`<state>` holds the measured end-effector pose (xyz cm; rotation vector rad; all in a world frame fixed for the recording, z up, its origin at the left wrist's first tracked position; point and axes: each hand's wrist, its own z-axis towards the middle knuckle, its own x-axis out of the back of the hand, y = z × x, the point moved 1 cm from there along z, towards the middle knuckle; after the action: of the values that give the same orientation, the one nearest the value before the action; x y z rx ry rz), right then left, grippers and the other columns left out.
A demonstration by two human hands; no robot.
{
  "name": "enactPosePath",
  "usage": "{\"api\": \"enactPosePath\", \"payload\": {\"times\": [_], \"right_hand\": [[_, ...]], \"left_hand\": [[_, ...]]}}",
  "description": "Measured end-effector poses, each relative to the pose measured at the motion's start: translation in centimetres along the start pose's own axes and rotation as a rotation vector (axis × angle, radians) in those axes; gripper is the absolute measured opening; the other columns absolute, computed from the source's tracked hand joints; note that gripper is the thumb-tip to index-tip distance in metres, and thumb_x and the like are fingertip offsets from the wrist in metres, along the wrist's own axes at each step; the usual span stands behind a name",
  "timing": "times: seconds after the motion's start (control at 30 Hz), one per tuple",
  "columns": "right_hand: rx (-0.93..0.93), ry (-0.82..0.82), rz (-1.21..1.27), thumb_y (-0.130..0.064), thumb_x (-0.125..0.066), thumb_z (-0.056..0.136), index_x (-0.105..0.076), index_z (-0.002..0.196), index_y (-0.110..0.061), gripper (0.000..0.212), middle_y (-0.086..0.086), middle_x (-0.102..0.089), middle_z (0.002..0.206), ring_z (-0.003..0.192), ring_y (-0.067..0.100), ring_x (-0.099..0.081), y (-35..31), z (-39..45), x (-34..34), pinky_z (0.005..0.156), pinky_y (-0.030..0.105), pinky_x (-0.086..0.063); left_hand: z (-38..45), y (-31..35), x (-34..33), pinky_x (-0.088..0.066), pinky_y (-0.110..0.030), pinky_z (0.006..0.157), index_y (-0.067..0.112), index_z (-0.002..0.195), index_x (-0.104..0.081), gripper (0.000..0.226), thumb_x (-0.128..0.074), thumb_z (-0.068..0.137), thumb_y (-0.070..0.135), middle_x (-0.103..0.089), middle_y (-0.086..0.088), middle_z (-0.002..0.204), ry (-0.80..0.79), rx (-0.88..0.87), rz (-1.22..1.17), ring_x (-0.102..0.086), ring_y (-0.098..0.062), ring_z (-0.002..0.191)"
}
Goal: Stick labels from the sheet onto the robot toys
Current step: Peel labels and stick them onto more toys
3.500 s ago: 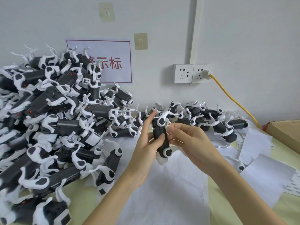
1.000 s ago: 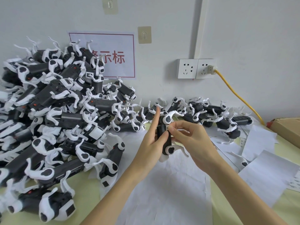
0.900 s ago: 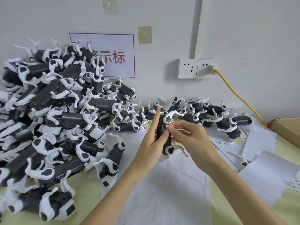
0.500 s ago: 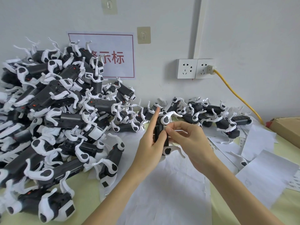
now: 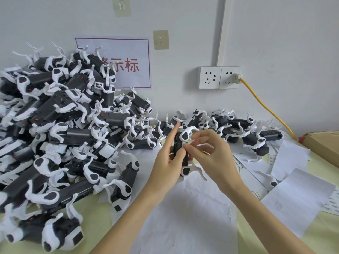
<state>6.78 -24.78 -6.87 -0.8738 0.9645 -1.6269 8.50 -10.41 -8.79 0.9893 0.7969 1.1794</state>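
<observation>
A black robot toy with white legs stands upright above the table, held by my left hand: thumb on its front, index finger pointing up past its top. My right hand is against the toy's black body, thumb and forefinger pressing where a label would sit; the label itself is hidden by the fingers. Label sheets lie on the table to the right of my hands.
A big heap of black-and-white robot toys fills the left of the table. A lower row of toys runs along the wall. White backing papers and a cardboard box lie right. A yellow cable hangs from the wall socket.
My hands and the toy have stayed almost in place. My right fingers shifted slightly down onto the toy's body and now press against it.
</observation>
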Motion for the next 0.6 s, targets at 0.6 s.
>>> {"api": "enactPosePath", "payload": {"times": [0.6], "right_hand": [[-0.261,-0.125,0.273,-0.018,-0.082,0.089,-0.070,0.120,-0.011,0.034,0.004,-0.070,0.091,0.088,0.017,-0.071,0.34,0.73,0.45,0.098,0.039,-0.057]], "left_hand": [[-0.17,-0.11,-0.26,-0.055,-0.032,0.082,0.059,0.156,-0.034,0.069,-0.040,0.106,0.011,-0.072,0.005,0.103,-0.073,-0.057,0.073,-0.064,-0.033,0.089]]}}
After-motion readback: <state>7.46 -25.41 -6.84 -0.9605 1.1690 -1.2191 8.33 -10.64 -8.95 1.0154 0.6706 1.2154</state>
